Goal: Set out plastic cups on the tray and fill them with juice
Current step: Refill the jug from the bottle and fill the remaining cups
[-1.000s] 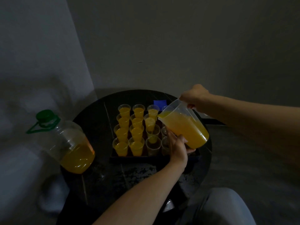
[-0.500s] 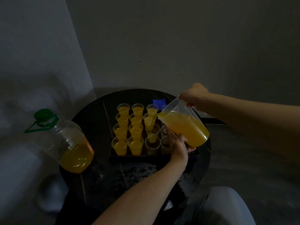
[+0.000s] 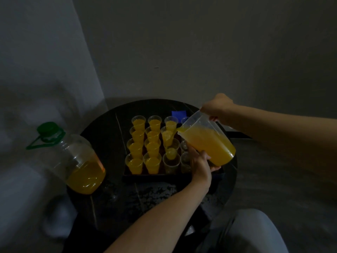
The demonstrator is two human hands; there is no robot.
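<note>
On the round black counter (image 3: 107, 139) sits the dark rectangular tray (image 3: 156, 177), clear plastic pitcher of orange juice (image 3: 206, 141) tilted over it, right hand (image 3: 218, 108) gripping the handle, left hand (image 3: 199, 161) cupped round its base, small clear plastic cups (image 3: 152, 162) below.

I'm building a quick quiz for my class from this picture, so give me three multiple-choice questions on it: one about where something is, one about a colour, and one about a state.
1. Where is the large bottle relative to the tray?
A) left of it
B) on it
C) behind it

2. What colour is the bottle's cap?
A) red
B) green
C) white

3. How is the jug in the right hand?
A) upright and empty
B) tilted, spout over the cups, holding juice
C) lying on its side

Answers:
1 A: it stands at the table's left edge.
2 B: the cap and its loop are green.
3 B: juice reaches the lowered spout above the cups.
</note>
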